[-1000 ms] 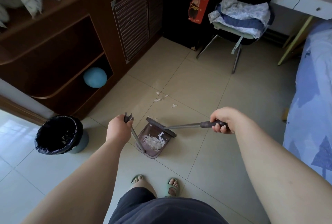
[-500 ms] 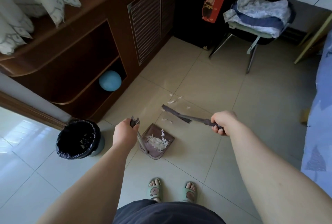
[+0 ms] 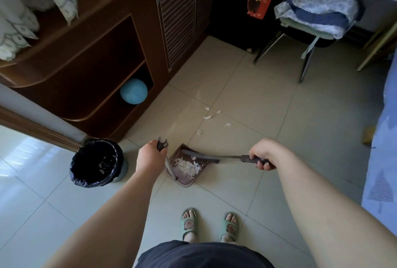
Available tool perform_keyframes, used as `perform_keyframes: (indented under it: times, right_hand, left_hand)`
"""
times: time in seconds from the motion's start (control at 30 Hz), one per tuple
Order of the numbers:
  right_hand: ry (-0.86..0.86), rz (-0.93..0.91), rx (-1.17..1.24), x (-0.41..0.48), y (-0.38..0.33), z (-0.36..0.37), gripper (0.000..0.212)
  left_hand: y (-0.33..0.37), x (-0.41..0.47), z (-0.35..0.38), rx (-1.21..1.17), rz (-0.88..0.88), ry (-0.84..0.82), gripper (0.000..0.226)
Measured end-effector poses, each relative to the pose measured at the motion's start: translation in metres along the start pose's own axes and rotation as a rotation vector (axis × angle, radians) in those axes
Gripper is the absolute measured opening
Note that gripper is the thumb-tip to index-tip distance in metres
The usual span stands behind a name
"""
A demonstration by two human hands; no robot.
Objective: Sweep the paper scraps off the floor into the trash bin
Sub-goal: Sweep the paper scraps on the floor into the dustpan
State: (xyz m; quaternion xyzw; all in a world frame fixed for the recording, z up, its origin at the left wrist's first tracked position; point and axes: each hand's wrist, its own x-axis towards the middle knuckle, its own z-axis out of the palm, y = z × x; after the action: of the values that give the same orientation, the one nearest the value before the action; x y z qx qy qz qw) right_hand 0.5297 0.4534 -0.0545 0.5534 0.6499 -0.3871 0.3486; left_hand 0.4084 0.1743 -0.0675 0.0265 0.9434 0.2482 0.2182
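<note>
Both hands (image 3: 150,157) (image 3: 261,153) forward, around handles (image 3: 169,165) (image 3: 247,158).

White scraps (image 3: 188,165) in a brown dustpan (image 3: 186,176); black bin (image 3: 97,162); blue ball (image 3: 133,91); green slippers (image 3: 189,223); beige floor (image 3: 247,100).

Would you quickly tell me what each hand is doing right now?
Left hand: closed around the dustpan handle.
Right hand: closed around the broom handle.
</note>
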Motion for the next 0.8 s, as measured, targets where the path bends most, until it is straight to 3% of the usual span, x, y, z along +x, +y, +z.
perform_keyframes:
  times: [0.23, 0.43, 0.57, 0.8]
  right_hand:
    - [-0.008, -0.048, -0.132, -0.026, -0.013, -0.023, 0.008]
    - [0.110, -0.087, -0.002, -0.027, -0.008, -0.035, 0.001]
    - [0.121, -0.078, 0.085, -0.019, -0.015, -0.041, 0.008]
    - [0.179, -0.069, 0.267, 0.015, -0.030, -0.004, 0.010]
  left_hand:
    - [-0.007, 0.000, -0.004, -0.034, 0.033, -0.013, 0.015]
    - [-0.011, 0.002, -0.011, -0.034, 0.035, 0.007, 0.018]
    - [-0.009, 0.006, -0.015, -0.033, 0.040, 0.003, 0.017]
    - [0.000, 0.020, -0.021, -0.051, 0.022, -0.003, 0.018]
